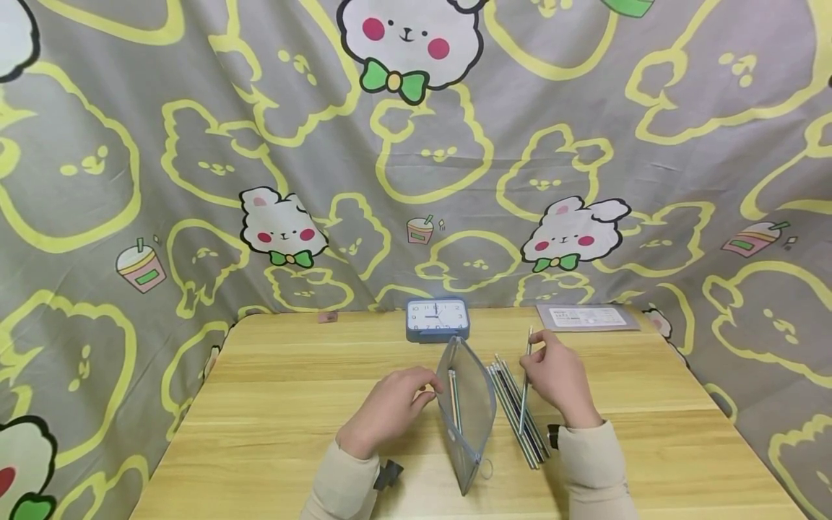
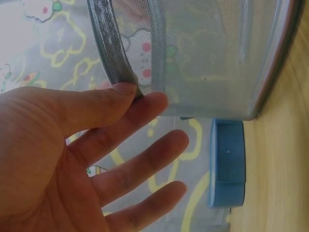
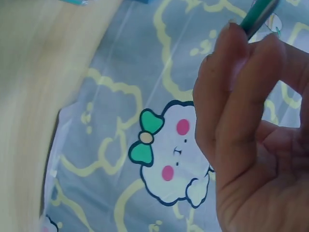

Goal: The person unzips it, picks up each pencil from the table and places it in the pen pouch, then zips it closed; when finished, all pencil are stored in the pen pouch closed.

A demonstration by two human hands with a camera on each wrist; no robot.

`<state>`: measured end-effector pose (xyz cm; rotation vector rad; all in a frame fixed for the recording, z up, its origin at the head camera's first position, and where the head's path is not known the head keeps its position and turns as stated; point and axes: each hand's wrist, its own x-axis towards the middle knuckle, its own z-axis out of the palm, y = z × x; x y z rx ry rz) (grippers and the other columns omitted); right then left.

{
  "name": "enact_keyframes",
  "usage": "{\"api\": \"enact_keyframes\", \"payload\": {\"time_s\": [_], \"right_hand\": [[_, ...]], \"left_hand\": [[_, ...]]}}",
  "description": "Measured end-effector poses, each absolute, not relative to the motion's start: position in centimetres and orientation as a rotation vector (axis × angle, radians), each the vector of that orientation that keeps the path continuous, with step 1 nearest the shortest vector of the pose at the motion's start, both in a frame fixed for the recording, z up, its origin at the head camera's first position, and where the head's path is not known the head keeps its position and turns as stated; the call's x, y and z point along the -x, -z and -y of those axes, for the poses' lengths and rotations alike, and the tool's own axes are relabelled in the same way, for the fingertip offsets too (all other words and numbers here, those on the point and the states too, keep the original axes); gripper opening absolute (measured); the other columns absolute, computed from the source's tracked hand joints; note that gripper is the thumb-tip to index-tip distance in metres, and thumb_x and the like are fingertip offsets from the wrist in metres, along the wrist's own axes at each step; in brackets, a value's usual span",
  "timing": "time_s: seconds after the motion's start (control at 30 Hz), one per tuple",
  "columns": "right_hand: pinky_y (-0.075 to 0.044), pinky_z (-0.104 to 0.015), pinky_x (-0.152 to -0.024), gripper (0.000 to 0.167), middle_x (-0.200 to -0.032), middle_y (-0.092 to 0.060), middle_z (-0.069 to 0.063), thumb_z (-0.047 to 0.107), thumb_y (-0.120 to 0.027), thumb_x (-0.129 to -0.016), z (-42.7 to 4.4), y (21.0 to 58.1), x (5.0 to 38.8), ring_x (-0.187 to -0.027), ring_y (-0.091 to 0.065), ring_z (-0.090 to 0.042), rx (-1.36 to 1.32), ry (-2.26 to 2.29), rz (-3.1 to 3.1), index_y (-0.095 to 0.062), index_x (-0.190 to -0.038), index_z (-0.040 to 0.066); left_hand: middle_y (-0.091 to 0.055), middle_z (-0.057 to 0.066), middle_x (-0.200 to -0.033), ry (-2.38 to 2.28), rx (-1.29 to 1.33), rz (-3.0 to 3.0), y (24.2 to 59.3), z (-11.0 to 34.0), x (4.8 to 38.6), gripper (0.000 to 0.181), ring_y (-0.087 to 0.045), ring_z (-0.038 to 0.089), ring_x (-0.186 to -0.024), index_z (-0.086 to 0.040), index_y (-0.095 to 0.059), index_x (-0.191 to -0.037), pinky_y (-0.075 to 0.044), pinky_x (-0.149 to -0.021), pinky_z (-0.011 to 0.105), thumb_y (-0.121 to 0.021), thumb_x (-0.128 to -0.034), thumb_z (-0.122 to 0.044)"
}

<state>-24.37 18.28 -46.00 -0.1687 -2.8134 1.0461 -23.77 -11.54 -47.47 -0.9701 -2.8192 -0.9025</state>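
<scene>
A grey mesh zipper pouch (image 1: 476, 404) stands upright on the table with its mouth spread. My left hand (image 1: 393, 404) pinches the zipper edge between thumb and index finger; the other fingers extend apart in the left wrist view. A couple of pencils (image 1: 454, 397) lean inside the pouch. My right hand (image 1: 560, 372) holds a single pencil (image 1: 524, 397) near its upper end, slanting over a bundle of pencils (image 1: 513, 408) to the right of the pouch. In the right wrist view, only a short green and silver piece of the held pencil (image 3: 260, 17) shows beyond the fingertips.
Behind the pouch stands a blue alarm clock (image 1: 438, 319). A flat grey packet with a white label (image 1: 588, 318) lies at the back right. A small pinkish piece (image 1: 328, 317) sits at the rear edge. Patterned cloth (image 1: 442, 166) hangs around the wooden table (image 1: 273, 412).
</scene>
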Motion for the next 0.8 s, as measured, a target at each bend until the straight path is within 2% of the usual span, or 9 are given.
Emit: {"api": "enact_keyframes", "payload": {"time_s": [0.23,0.33,0.43,0.57,0.8], "right_hand": [[-0.059,-0.031,-0.056,0.037,-0.099,-0.072,-0.015,0.009,-0.060,-0.093,-17.0,45.0,24.0,-0.063,-0.072,-0.019,0.150,-1.355,2.692,-0.060,-0.129,0.002],[-0.062,-0.034,-0.057,0.032,-0.101,-0.070,-0.020,0.004,-0.061,-0.095,-16.1,44.8,24.0,-0.063,-0.071,-0.023,0.088,-1.624,2.596,-0.060,-0.126,0.000],[-0.061,-0.034,-0.055,0.028,-0.101,-0.070,-0.022,0.002,-0.063,-0.097,-15.3,44.6,23.9,-0.060,-0.067,-0.022,0.021,-1.840,2.534,-0.059,-0.124,-0.002],[-0.059,-0.033,-0.053,0.027,-0.098,-0.069,-0.018,0.003,-0.066,-0.098,-14.2,44.4,23.7,-0.057,-0.064,-0.018,-0.030,-1.922,2.525,-0.059,-0.123,-0.003],[-0.058,-0.031,-0.052,0.021,-0.097,-0.069,-0.014,0.004,-0.067,-0.098,-12.4,44.1,23.1,-0.058,-0.066,-0.020,-0.052,-1.899,2.542,-0.062,-0.118,-0.001]], "left_hand": [[-0.077,-0.005,-0.115,0.891,0.977,2.815,47.4,11.5,23.8,0.013,-0.073,0.015,-0.107,-0.018,-0.076,-0.108,-0.060,-0.090,0.035,-0.070,-0.1023,-0.009],[-0.077,-0.005,-0.116,0.890,0.977,2.814,47.4,11.5,23.8,0.013,-0.073,0.015,-0.108,-0.018,-0.076,-0.108,-0.061,-0.091,0.035,-0.070,-0.1022,-0.008],[-0.077,-0.004,-0.117,0.892,0.979,2.818,47.5,11.5,23.8,0.013,-0.073,0.016,-0.109,-0.019,-0.076,-0.108,-0.061,-0.091,0.035,-0.070,-0.1022,-0.008],[-0.077,-0.004,-0.117,0.893,0.977,2.822,47.5,11.5,23.8,0.014,-0.073,0.016,-0.110,-0.019,-0.076,-0.108,-0.060,-0.091,0.036,-0.070,-0.1022,-0.008],[-0.077,-0.004,-0.117,0.895,0.976,2.815,47.6,11.4,23.9,0.014,-0.073,0.015,-0.111,-0.019,-0.076,-0.108,-0.060,-0.093,0.036,-0.070,-0.1019,-0.008]]}}
